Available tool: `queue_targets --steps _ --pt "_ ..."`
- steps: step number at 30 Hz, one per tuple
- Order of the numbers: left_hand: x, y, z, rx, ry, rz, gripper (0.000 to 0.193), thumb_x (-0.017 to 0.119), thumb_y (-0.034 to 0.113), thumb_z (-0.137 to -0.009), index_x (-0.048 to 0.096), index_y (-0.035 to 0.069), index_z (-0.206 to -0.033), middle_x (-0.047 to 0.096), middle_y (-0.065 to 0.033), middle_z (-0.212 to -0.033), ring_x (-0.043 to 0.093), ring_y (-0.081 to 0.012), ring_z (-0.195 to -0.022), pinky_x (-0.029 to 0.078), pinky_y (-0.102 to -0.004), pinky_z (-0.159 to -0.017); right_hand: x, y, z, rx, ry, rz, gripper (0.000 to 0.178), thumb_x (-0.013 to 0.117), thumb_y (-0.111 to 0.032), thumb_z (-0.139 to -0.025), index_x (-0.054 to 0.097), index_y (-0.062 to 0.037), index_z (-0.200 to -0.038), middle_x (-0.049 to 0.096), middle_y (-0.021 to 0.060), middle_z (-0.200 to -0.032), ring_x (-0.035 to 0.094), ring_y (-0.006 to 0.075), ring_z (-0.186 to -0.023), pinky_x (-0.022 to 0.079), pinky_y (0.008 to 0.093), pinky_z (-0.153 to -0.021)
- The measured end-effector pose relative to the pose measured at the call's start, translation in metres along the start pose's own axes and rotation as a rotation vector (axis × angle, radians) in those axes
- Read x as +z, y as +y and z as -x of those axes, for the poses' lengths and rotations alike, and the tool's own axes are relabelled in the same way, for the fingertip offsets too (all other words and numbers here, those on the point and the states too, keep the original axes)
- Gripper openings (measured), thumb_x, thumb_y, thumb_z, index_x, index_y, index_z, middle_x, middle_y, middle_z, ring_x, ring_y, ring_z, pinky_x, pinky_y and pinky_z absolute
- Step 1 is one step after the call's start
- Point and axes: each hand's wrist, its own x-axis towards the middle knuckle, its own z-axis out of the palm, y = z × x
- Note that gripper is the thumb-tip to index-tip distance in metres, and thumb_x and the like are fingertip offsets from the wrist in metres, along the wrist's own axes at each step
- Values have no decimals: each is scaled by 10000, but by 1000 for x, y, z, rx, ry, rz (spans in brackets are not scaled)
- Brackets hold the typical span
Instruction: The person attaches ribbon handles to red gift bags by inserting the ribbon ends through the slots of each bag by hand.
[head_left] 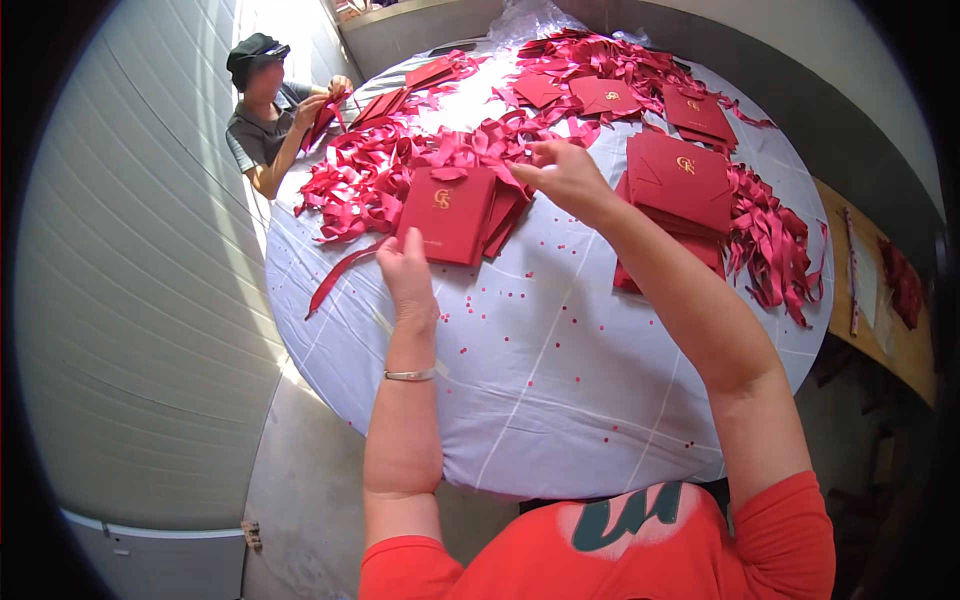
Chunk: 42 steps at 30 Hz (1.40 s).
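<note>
A flat red gift bag [440,215] with gold print lies on top of a small stack of similar bags on the table in front of me. My left hand [405,275] is at its lower left corner, thumb on the front and fingers closed around the edge. At the bag's upper right, my right hand [570,178] has thumb and finger closed on a red ribbon [517,175]; the fingertips partly hide it. A bunch of glossy ribbon handles [470,150] spreads over the bag's top edge. One loose ribbon [340,280] trails to the left.
More red bags [680,185] are stacked at the right, their ribbons [775,240] spilling beside them. Ribbon heaps [600,60] and bags cover the far side. Small red dots dot the pale tablecloth [540,420]. Across at far left, a co-worker [275,125] handles a red bag. A wooden table [880,290] stands right.
</note>
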Motion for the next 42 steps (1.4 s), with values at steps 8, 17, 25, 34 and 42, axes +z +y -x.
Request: queue_targets --steps 8,17,25,34,42 --pt "42 14 47 379 -6 -598 883 845 322 -741 363 -154 -1307 399 -351 -1301 427 -457 -1244 369 -462 -1088 -84 42 121 18 15 -181 161 698 -104 -887 700 26 -982 701 79 -864 629 110 -752 507 263 -673" --pt "36 20 51 396 -189 -645 923 878 304 -710 369 -110 -1358 351 -359 -1397 385 -464 -1315 348 -464 -1111 -146 63 166 -388 501 639 408 752 -80 -773 645 -8 -1160 598 173 -1270 563 350 -1168 462 429 -999" --pt "52 30 89 684 -308 -771 801 802 158 -768 355 -98 -1382 277 -362 -1479 325 -466 -1389 292 -452 -1151 -167 112 152 -314 423 640 562 796 -229 -753 603 -12 -1234 584 164 -1279 525 332 -1214 396 446 -1061" --pt "70 42 130 745 -621 -645 756 765 71 -781 365 -57 -1409 390 -291 -1469 422 -410 -1359 342 -420 -1130 -162 104 153 -349 431 591 412 848 -228 -695 613 -42 -978 567 193 -1246 518 365 -1198 387 473 -1061" --pt "71 36 129 728 -658 -589 663 728 64 -826 414 -66 -1395 504 -273 -1392 497 -376 -1315 391 -392 -1095 -158 77 159 -475 424 475 448 873 -237 -612 559 -81 -891 593 138 -1087 546 343 -1092 421 460 -982"
